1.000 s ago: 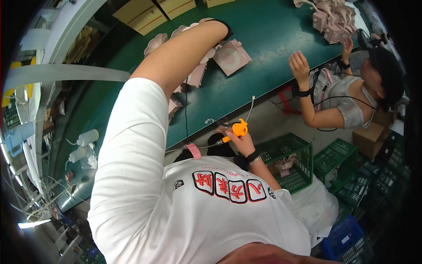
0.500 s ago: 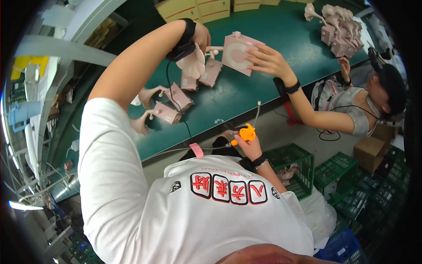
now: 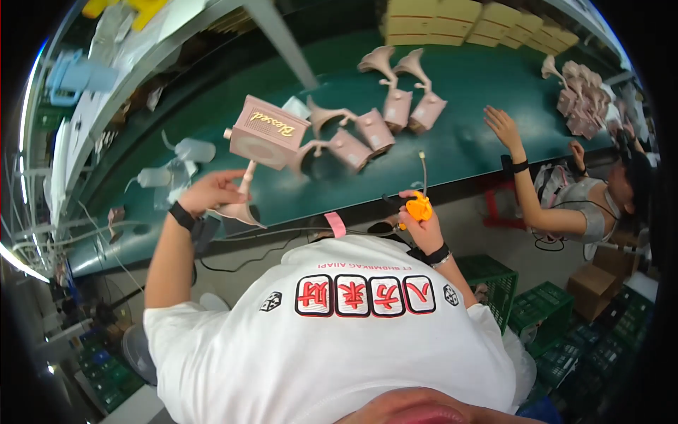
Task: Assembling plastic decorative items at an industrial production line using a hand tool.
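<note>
My left hand (image 3: 214,192) is closed around the horn's neck of a pink toy gramophone (image 3: 271,128). That gramophone hangs tilted above the green table, its square box up and its flared horn down by my wrist. In front of my body, my right hand (image 3: 424,232) grips an orange air blow gun (image 3: 419,207) with a thin nozzle pointing toward the table. Several more pink gramophones (image 3: 349,148) lie on their sides just beyond, horns toward the left and far side.
Across the table (image 3: 466,148), a co-worker's hand (image 3: 503,129) is raised, fingers spread. A cluster of pink gramophones (image 3: 583,102) stands far right; cream boxes (image 3: 431,20) line the back. Clear squeeze bottles (image 3: 194,150) sit at left. Green crates (image 3: 540,318) stand on the floor at right.
My left hand has come back from the far side, toward the left and nearer, with a gramophone. The co-worker's hand no longer touches a gramophone. My view has turned; the blow gun stays in my right hand.
</note>
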The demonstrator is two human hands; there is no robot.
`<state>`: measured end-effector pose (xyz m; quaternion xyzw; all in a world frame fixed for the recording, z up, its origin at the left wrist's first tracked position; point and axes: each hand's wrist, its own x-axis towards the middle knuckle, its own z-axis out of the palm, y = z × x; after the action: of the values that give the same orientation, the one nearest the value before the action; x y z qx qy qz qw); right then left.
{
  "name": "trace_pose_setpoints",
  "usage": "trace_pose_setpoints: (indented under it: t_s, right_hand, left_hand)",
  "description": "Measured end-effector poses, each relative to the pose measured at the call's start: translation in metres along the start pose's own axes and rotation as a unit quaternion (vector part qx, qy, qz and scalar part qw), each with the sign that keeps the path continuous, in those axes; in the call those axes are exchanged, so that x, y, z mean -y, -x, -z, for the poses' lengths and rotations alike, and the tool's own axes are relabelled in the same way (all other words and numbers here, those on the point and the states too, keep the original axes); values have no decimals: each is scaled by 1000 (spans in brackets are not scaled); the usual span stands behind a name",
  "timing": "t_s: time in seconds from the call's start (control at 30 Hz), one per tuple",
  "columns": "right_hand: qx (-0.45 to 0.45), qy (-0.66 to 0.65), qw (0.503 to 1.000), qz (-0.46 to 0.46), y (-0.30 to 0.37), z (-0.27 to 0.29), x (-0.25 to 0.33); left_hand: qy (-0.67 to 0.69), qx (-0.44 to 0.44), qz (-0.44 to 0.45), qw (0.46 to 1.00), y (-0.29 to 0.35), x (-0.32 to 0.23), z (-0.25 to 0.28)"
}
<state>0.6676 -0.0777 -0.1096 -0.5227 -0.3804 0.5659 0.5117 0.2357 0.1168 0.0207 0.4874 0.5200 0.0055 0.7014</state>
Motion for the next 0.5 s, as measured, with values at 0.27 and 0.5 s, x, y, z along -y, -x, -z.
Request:
trace_pose_setpoints:
  t_s: [0.27,0.5]
  right_hand:
    - [256,269,921,117,-26,-171,-12]
    - [348,403,817,222,-33,-302,-17]
  left_hand:
    - [236,-116,68,963,78,200,72]
    - [331,-134,75,931,157,292,72]
